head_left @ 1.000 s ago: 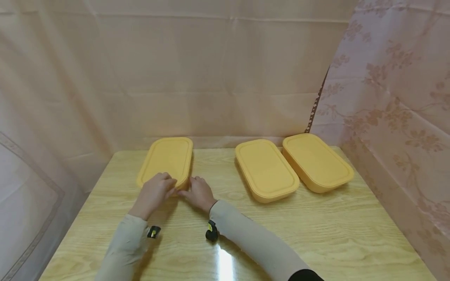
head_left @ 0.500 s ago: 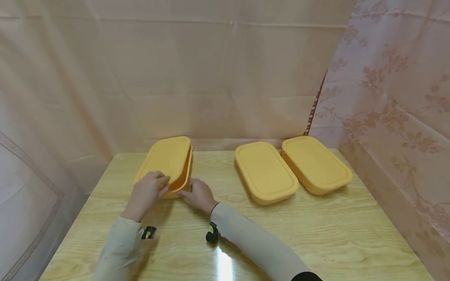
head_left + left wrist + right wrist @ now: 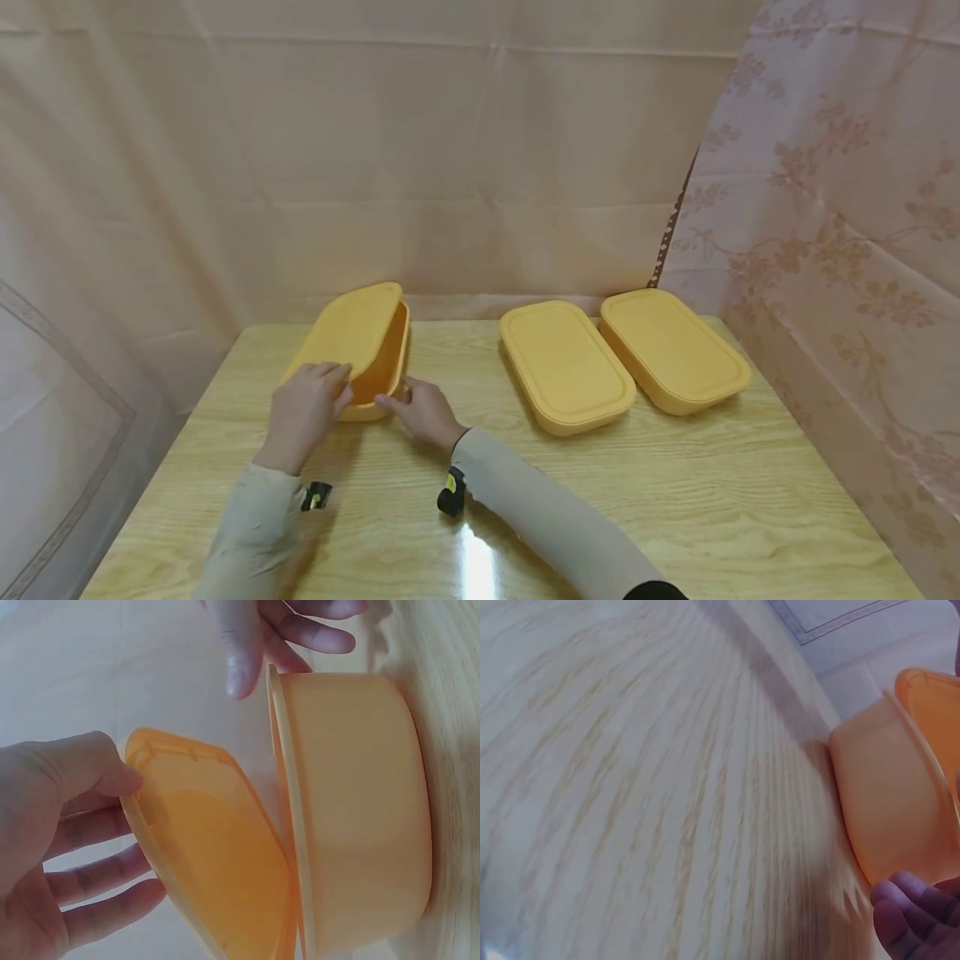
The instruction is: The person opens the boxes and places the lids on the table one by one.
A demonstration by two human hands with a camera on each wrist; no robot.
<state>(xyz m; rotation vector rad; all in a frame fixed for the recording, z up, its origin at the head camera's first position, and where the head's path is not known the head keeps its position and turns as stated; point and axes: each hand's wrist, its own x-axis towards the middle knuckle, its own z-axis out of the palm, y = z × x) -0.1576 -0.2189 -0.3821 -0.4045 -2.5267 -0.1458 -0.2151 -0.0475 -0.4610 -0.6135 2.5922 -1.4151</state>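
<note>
A yellow rectangular lidded container (image 3: 369, 412) stands at the table's far left. Its lid (image 3: 348, 329) is tilted up along the right side and still meets the container on the left. My left hand (image 3: 298, 414) pinches the lid's near edge; in the left wrist view the thumb is on one face of the lid (image 3: 217, 847) and fingers are behind its edge. At the near right corner, my right hand (image 3: 426, 413) rests against the container's outer wall with fingers fairly straight. Its thumb lies above the rim, seemingly apart from it. The container's floor is mostly hidden.
Two more yellow containers with lids on, a middle one (image 3: 567, 367) and a right one (image 3: 675, 350), stand close together on the wooden table (image 3: 675, 492). A beige curtain (image 3: 450, 167) hangs behind, and a flowered curtain (image 3: 847, 250) at the right.
The lid lay flat on the container; its right side has risen, widening a gap. My left hand has moved slightly left with the lid's edge. The right hand has stayed nearly in place.
</note>
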